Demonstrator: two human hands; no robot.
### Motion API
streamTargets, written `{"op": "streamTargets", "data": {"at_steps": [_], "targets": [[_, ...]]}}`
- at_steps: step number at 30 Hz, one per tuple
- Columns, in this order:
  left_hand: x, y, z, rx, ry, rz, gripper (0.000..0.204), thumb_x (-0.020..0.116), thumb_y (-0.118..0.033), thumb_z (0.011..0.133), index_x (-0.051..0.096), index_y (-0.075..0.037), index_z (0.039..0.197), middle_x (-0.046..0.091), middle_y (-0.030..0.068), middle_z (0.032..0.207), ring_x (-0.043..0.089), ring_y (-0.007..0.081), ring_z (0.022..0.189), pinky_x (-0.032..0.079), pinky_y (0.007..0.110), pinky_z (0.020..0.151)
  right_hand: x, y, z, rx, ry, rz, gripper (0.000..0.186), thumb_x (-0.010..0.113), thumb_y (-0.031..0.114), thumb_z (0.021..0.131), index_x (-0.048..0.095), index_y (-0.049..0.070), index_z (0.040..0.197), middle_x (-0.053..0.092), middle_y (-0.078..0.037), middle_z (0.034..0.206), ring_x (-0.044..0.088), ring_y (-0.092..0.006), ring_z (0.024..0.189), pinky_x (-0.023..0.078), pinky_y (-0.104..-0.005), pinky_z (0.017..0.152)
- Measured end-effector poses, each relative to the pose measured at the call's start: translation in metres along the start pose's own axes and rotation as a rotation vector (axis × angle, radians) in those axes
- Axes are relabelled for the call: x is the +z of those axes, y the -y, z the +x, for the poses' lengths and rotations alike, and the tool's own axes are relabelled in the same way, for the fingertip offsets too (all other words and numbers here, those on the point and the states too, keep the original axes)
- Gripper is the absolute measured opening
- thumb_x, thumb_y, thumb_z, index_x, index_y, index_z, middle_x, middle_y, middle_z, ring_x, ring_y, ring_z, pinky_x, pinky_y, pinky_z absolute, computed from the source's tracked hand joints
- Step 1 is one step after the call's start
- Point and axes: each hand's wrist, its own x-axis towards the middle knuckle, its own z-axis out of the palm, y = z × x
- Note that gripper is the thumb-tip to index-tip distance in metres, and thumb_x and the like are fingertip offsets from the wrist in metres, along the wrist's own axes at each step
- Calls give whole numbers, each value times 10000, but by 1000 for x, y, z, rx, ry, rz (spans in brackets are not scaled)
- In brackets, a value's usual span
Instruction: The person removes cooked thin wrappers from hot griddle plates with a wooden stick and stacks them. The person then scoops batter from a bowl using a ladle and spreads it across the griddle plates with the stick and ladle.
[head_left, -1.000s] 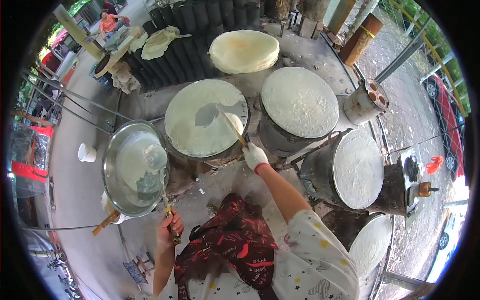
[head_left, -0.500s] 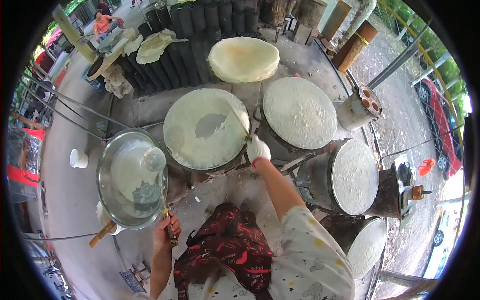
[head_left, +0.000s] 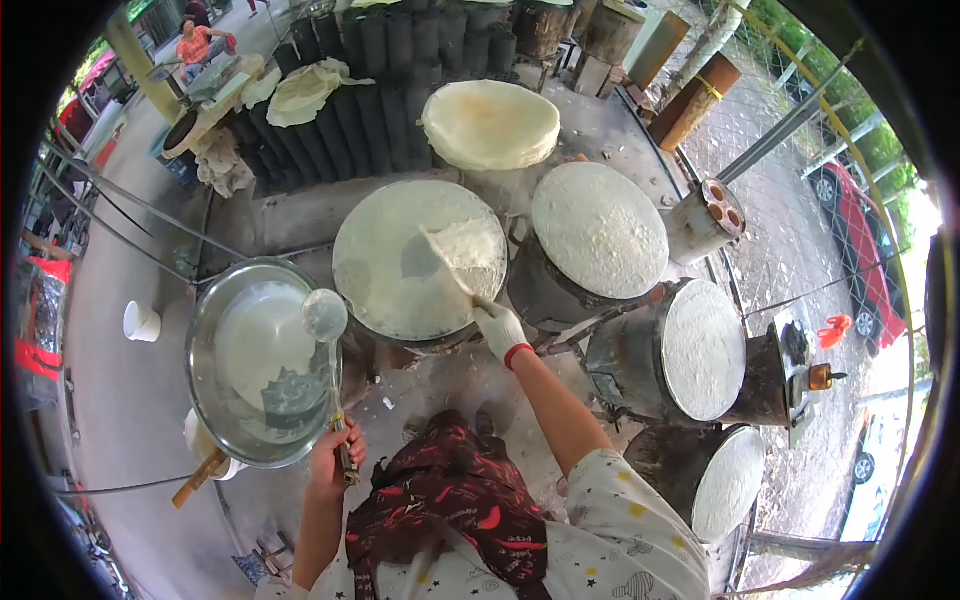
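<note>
My left hand (head_left: 332, 458) is closed around the handle of a metal ladle (head_left: 324, 315). The ladle's bowl hangs over the right rim of a wide steel basin (head_left: 200, 385) with pale batter (head_left: 262, 335) inside. In a white glove with a red cuff, my right hand (head_left: 502, 330) grips a thin spreader (head_left: 461, 284) at the near right edge of a round griddle (head_left: 375, 300). Pale batter coats most of that griddle, around a dark bare patch. Beside the spreader lies a thicker, rough streak of batter (head_left: 472, 248); the spreader's far end is hard to make out.
Several griddles stand to the right, the nearest neighbour a coated griddle (head_left: 600, 230). Behind is a stack of thin pancakes (head_left: 490, 125) beside rows of black cylinders (head_left: 340, 130). A white cup (head_left: 142, 322) is at left; a wooden handle (head_left: 200, 478) juts below the basin.
My right hand has moved left and nearer, and the spreader has swept across the griddle's right side, leaving a rough streak. The dark patch looks smaller. The ladle has shifted slightly right.
</note>
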Motion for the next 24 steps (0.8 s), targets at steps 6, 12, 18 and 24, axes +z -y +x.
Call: {"op": "streamTargets", "data": {"at_steps": [6, 12, 18, 24], "targets": [[7, -11, 9, -36, 76, 46, 163, 555, -72, 836, 499, -51, 988, 471, 51, 762, 468, 148, 599, 410, 269, 509, 16, -93, -40, -208, -334, 56, 405, 531, 190, 883, 536, 49, 1263, 649, -149, 1093, 614, -167, 938, 441, -268, 835], [15, -11, 12, -72, 60, 61, 161, 555, -70, 835, 500, -51, 985, 477, 56, 754, 471, 148, 595, 412, 264, 507, 33, -74, -36, 4, -408, 462, 410, 526, 203, 891, 536, 25, 1260, 650, -70, 938, 567, -99, 774, 460, -256, 721], [31, 10, 15, -32, 42, 44, 156, 555, -71, 835, 497, -54, 979, 476, 54, 748, 473, 149, 592, 407, 275, 501, -4, 12, 18, -164, -134, 41, 386, 511, 216, 874, 573, 8, 1193, 666, -172, 1030, 624, -202, 933, 447, -279, 830], [43, 40, 16, 7, -81, 96, 166, 546, -95, 833, 483, -59, 982, 473, 48, 740, 454, 139, 547, 381, 271, 476, -16, -24, 19, -257, -101, -250, 353, 495, 245, 873, 598, 134, 1192, 625, -186, 1084, 602, -308, 1032, 456, -345, 871]]}}
